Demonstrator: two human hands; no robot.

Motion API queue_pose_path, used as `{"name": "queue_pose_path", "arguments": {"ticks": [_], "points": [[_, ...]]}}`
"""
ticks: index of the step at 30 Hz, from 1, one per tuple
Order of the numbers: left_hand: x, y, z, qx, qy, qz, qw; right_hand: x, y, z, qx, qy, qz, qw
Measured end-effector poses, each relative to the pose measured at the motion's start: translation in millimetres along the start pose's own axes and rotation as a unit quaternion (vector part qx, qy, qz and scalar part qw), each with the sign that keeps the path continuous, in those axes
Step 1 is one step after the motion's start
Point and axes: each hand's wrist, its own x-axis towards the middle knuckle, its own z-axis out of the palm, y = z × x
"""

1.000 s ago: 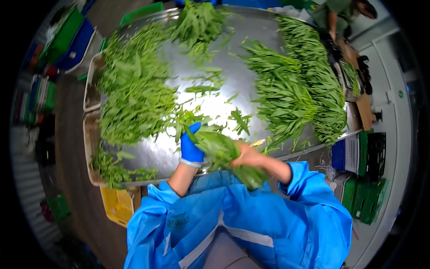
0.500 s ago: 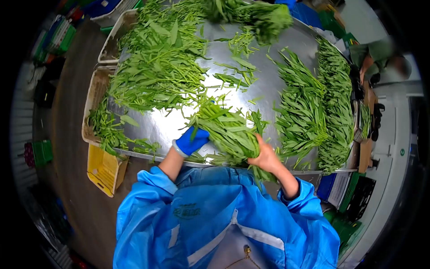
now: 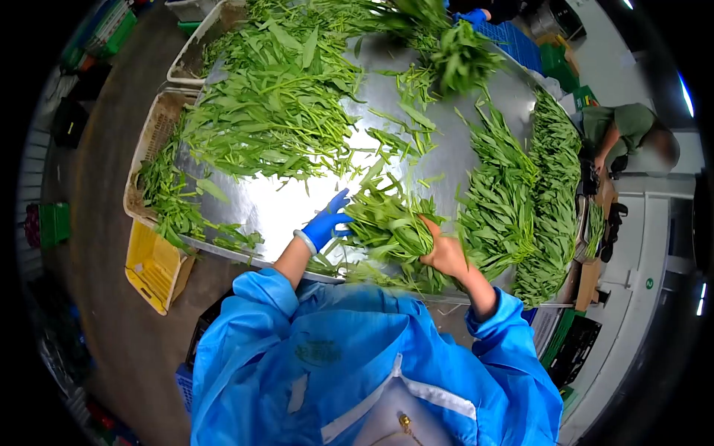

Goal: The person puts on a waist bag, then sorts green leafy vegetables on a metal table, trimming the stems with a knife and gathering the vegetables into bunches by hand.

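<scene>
A bunch of leafy green stems (image 3: 387, 229) lies across the front of the metal table, close to my body. My bare right hand (image 3: 445, 251) is wrapped round its right end. On the other side, my left hand (image 3: 326, 223) wears a blue glove, its fingers spread beside the cut stem ends; whether the fingertips touch them I cannot tell. To the right lie long rows of similar greens (image 3: 500, 201), leaves and stems side by side. A large loose heap of greens (image 3: 271, 111) covers the table's left part.
The metal table (image 3: 256, 204) has stray leaves scattered over it. Dirty white crates (image 3: 158, 137) stand along its left edge, with a yellow crate (image 3: 156, 267) below. Across the table, a blue-gloved hand (image 3: 470, 16) is near blurred greens. Another person (image 3: 621, 134) bends at the right.
My left hand has let go of the bunch and spread its fingers. My right hand still grips the bunch, which has tipped slightly. Greens across the table have shifted.
</scene>
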Motion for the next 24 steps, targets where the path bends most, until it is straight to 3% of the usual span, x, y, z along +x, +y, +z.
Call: {"name": "queue_pose_path", "arguments": {"ticks": [1, 2, 3, 4, 6, 8, 9, 11, 14, 16, 18, 19, 20, 21, 22, 23, 24], "points": [[14, -18, -13, -0.057, -0.071, 0.010, 0.996, -6, -12, -7, 0.011, -0.004, 0.002, 1.000], [30, -30, -27, -0.109, -0.142, 0.022, 0.984, -6, -11, -7, -0.075, 0.001, -0.022, 0.997], [2, 5, -12, -0.118, -0.062, -0.095, 0.986, -6, -8, -7, -0.159, 0.007, -0.047, 0.986], [-10, 14, 11, -0.043, -0.071, 0.009, 0.997, -10, -5, -8, -0.242, 0.012, -0.069, 0.968], [-8, 18, 17, 0.186, -0.131, 0.188, 0.956, -15, -8, -22, -0.210, 0.006, -0.028, 0.977], [12, 9, -2, 0.075, -0.027, 0.133, 0.988, -34, -50, -59, -0.131, 0.001, 0.007, 0.991], [-10, 47, 5, -0.094, -0.030, 0.051, 0.994, -43, -57, -68, -0.141, -0.006, 0.043, 0.989], [-10, 68, -38, -0.009, 0.071, 0.139, 0.988, -60, -51, -78, -0.196, 0.062, -0.032, 0.978], [-20, 85, -35, 0.122, 0.017, 0.163, 0.979, -68, -49, -77, -0.250, 0.117, -0.099, 0.956], [-46, 94, 46, 0.105, -0.066, 0.126, 0.984, -62, -57, -67, -0.283, 0.131, -0.127, 0.942], [-31, 64, 68, 0.194, -0.064, 0.222, 0.954, -56, -58, -55, -0.283, 0.145, -0.143, 0.937], [-32, 68, 63, 0.166, -0.036, 0.116, 0.979, -58, -56, -53, -0.280, 0.147, -0.136, 0.939], [-34, 77, 53, 0.025, -0.054, 0.113, 0.992, -60, -54, -52, -0.278, 0.148, -0.129, 0.940], [-24, 79, 24, 0.031, 0.042, 0.068, 0.996, -68, -60, -55, -0.264, 0.150, -0.108, 0.947], [-21, 85, 0, 0.142, 0.132, 0.127, 0.973, -75, -61, -57, -0.285, 0.158, -0.096, 0.941], [-9, 76, -47, -0.029, 0.094, 0.238, 0.966, -83, -59, -59, -0.305, 0.164, -0.084, 0.934], [-22, 90, -50, -0.059, 0.170, 0.214, 0.960, -87, -56, -60, -0.327, 0.173, -0.074, 0.926]]}}
